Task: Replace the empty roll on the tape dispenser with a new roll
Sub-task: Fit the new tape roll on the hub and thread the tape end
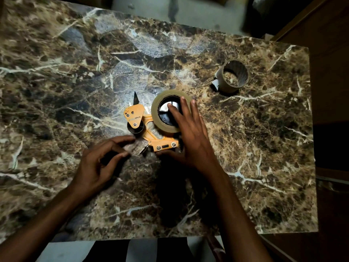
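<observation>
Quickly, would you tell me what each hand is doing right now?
Left hand: loosely curled, fingers pinched near the dispenser; whether it holds tape cannot be told.
Right hand: open, pressing the new tape roll.

I count one dispenser (151,129), one new roll (167,127), one empty core (233,76), and two hands.

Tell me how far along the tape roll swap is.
Done: the empty core stands apart at the table's far right, off the dispenser. In hand: the new roll sits over the dispenser's hub, with the right hand pressing on it; the left hand is beside the dispenser, fingers curled. Left: whether the roll is fully seated is unclear, and I see no tape threaded toward the blade.
</observation>
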